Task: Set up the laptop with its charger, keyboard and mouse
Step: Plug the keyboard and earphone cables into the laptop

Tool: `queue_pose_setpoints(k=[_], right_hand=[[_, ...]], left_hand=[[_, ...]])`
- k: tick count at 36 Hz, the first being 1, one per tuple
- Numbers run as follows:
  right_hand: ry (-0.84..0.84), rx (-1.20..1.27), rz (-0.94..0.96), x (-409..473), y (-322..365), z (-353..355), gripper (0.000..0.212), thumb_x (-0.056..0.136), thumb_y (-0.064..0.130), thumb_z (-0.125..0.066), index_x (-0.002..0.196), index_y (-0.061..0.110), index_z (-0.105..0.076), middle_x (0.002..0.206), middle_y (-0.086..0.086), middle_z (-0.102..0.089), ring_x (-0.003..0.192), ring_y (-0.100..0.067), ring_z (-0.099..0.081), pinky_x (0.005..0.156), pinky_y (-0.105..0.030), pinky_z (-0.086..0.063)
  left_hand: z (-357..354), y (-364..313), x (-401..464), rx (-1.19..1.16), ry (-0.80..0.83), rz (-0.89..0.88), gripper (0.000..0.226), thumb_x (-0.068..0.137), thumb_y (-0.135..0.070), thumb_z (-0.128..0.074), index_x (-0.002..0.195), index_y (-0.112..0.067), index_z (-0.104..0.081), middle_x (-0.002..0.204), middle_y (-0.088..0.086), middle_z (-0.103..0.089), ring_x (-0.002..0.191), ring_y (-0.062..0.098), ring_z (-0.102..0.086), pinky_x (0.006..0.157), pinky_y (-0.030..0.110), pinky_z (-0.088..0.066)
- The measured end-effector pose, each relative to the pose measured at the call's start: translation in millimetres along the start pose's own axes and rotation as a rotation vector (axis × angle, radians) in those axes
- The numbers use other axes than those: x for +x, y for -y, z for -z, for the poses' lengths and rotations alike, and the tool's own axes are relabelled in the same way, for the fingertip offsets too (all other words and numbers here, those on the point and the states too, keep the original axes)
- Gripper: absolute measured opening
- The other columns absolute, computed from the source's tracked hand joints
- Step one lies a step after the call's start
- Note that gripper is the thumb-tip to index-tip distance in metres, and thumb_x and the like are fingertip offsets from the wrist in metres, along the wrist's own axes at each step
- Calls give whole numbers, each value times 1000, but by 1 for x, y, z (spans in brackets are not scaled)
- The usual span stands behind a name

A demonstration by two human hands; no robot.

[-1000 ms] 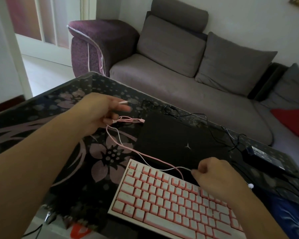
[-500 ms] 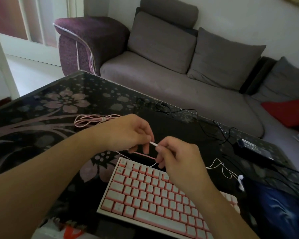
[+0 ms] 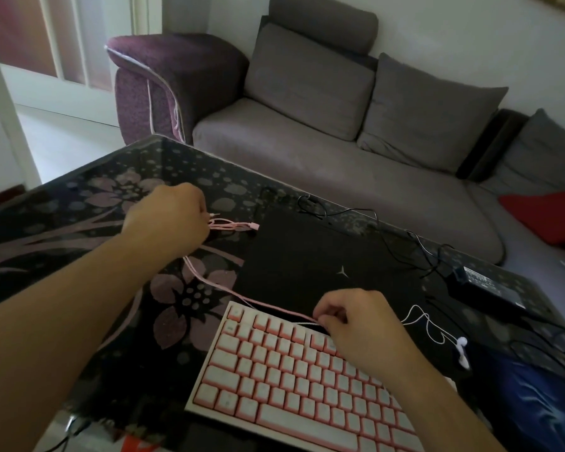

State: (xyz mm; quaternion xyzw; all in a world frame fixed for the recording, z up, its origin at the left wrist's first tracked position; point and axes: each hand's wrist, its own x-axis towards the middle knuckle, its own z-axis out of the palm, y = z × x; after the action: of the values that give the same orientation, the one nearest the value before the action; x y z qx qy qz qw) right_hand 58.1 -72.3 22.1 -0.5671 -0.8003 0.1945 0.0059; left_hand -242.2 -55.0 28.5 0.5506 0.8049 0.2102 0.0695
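Observation:
A closed black laptop [image 3: 310,262] lies on the dark flowered glass table [image 3: 79,203]. In front of it sits a pink and white keyboard [image 3: 287,380]. Its pink cable [image 3: 209,278] runs left from the keyboard's back edge. My left hand [image 3: 170,223] grips the bundled end of that cable, its plug [image 3: 253,226] pointing at the laptop's left side. My right hand [image 3: 349,318] pinches the cable at the keyboard's back edge. The black charger brick [image 3: 485,287] lies at the right, its black cord [image 3: 372,223] trailing behind the laptop. No mouse is in view.
White earphones [image 3: 460,349] lie right of the keyboard, beside a blue mat [image 3: 542,402]. A grey and purple sofa [image 3: 323,151] stands just behind the table, with a red cushion [image 3: 548,216] on it. The table's corner [image 3: 159,140] points toward a doorway at the left.
Half a second ago both hands met over the keyboard's back edge. Now my left hand has pulled left with the bundled cable and my right hand stays at the keyboard.

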Motion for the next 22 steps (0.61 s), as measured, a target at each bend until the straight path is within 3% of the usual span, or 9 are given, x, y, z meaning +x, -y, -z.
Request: queue_pose_setpoints(k=[5,8,13,17,19,22], right_hand=[[127,22,56,-2,9,-1,21,105,28,-60,108,47,-70,107,26,-67,101,8,-63,86,-15,-48],[66,-13,93,-5,8,-2,25,103,28,-63,100,53,-69,107,32,-65,109,18,-55,92,-13,-48],[-99,56,22,-3,-8,-1,35,96,14,-71,91,49,-71,104,27,-67,109,16,-55,89,-18,-53],[-177,233,-57,5,-17,-1,47,91,1,-75,79,47,-78,91,22,-74,86,2,-71,74,-13,-53],[-195,285,-73,13,-14,-3,50,91,-2,-74,81,47,-79,89,18,-77,87,2,-72,77,-9,-53],[-250,275,-17,30,-5,-12,54,90,-3,-76,98,51,-78,106,21,-77,105,6,-69,91,-10,-51]], left_hand=[[-2,-20,16,4,182,-144,9,100,-28,-65,100,-28,-74,94,-3,-68,84,14,-64,85,39,-61],[-8,-30,32,-5,259,-203,8,99,-23,-68,101,-26,-75,98,-3,-68,88,13,-63,90,38,-58],[-35,-23,57,-61,289,-234,9,98,-25,-68,105,-27,-74,103,-2,-69,96,15,-64,93,41,-59],[-51,-15,68,-99,257,-279,10,100,-30,-66,103,-28,-75,91,-5,-66,84,14,-63,76,35,-57],[-60,-9,72,-110,234,-288,10,100,-32,-65,103,-29,-75,89,-5,-65,81,14,-62,73,35,-57],[-71,0,77,-130,190,-296,8,99,-32,-66,104,-32,-72,89,-8,-63,81,14,-62,76,38,-59]])
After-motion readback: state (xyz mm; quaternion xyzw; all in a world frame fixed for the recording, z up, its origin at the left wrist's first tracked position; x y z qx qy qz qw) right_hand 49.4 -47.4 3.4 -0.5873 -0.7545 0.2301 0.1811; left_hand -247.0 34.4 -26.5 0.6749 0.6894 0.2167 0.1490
